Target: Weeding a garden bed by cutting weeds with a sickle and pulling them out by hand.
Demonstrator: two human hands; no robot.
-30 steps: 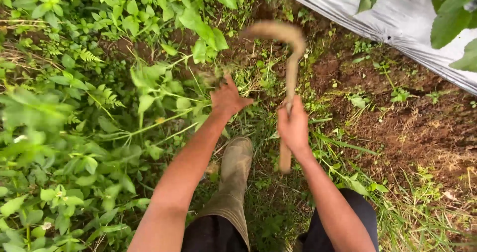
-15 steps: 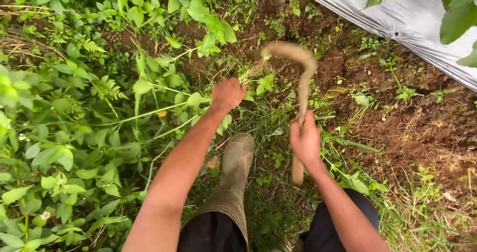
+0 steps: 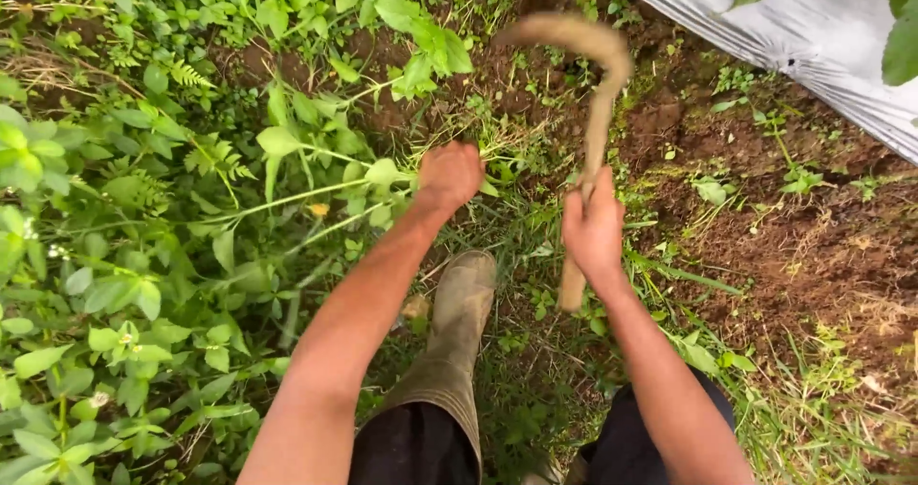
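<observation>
Right hand [image 3: 593,231]: grip closed around the wooden handle of a sickle [image 3: 591,112]. The handle butt projects below the grip, toward the person; the shaft rises above it and ends in a curved blade that hooks over to the left, well above the grip. The blade is blurred; its edge cannot be judged.

Left hand [image 3: 449,174]: grip closed in a fist on a bunch of weed stems [image 3: 316,198], which run out leftward from the grip into dense leafy growth. The two hands are near each other, not touching, with the sickle blade above and between them.

Below the left grip stands a muddy rubber boot [image 3: 457,322], planted on grass, with dark trousers at the knee. To the right of the right grip lies bare brown soil [image 3: 803,246] with scattered seedlings. Beyond it, far upper right, a sheet of grey plastic mulch [image 3: 822,35] covers the ground.
</observation>
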